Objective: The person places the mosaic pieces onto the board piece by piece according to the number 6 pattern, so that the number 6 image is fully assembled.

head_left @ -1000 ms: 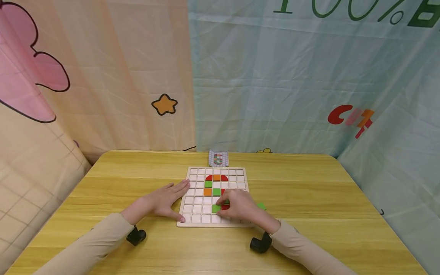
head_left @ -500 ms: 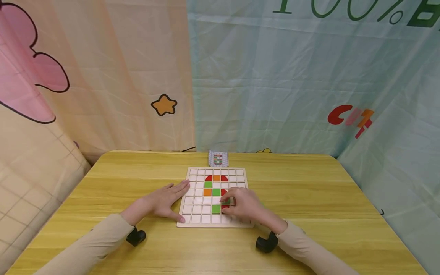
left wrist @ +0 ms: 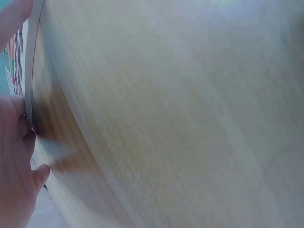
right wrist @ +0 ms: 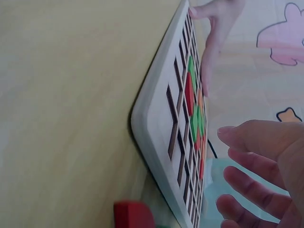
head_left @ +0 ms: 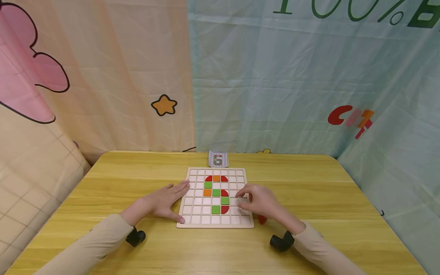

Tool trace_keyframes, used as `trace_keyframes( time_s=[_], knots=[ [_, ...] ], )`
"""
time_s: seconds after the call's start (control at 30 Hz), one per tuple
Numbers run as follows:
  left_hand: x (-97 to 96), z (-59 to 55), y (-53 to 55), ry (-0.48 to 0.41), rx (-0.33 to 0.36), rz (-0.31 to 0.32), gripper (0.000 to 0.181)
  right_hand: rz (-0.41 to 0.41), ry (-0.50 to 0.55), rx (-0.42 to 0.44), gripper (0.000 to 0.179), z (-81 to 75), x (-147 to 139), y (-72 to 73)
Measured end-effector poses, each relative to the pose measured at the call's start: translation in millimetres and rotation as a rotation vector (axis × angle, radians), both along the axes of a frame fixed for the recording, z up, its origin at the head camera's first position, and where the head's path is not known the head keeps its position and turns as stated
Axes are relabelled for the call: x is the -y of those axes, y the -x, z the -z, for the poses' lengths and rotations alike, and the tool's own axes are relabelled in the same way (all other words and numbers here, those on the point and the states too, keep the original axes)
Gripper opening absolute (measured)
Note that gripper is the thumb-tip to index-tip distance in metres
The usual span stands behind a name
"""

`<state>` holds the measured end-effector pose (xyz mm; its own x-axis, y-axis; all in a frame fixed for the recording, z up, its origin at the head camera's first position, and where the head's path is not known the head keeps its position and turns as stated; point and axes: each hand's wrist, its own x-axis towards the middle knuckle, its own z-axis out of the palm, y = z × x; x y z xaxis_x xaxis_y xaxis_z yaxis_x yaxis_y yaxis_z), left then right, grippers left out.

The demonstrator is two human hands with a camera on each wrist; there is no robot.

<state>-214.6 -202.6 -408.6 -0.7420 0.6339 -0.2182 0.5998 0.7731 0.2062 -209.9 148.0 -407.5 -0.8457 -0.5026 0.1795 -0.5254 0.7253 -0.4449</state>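
Observation:
My left hand (head_left: 168, 200) rests spread on the left edge of a pale wooden grid board (head_left: 214, 226). Set in its cells are red rounded-corner tiles (head_left: 224, 209), green square tiles (head_left: 225, 201) and orange square tiles (head_left: 216, 178). Over the board's right edge hovers my right hand (head_left: 261, 200), thumb and fingers bent and apart with nothing between them. The right wrist view shows the same gap between thumb (right wrist: 256, 137) and fingers. A loose red piece (head_left: 262, 219) lies on the table beside the board, partly under that hand.
A small pattern card (head_left: 218, 159) lies behind the board, showing a coloured grid figure. The wooden table (head_left: 302, 183) reaches back to printed cloth curtains (head_left: 275, 95). Black wrist-worn devices (head_left: 282, 241) sit below both wrists.
My right hand has moved right, off the coloured tiles, uncovering the green and red ones at the figure's lower right. The loose red piece has come into sight. My left hand stays put.

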Motion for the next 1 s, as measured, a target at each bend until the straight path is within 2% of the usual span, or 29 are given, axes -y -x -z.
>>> trace_keyframes(
  time_s=[0.27, 0.73, 1.0],
  knots=[
    [-0.4, 2.3, 0.4, 0.004, 0.002, -0.004, 0.113, 0.052, -0.029, -0.013, 0.023, -0.1, -21.4, -1.2],
    [0.2, 2.8, 0.7, -0.009, 0.001, -0.004, 0.113, 0.056, -0.057, -0.019, 0.023, 6.1, -47.8, -7.5],
    [0.1, 3.2, 0.7, -0.006, 0.001, -0.003, 0.113, 0.049, -0.061, 0.027, 0.026, 8.8, -60.4, -13.5]
  ],
)
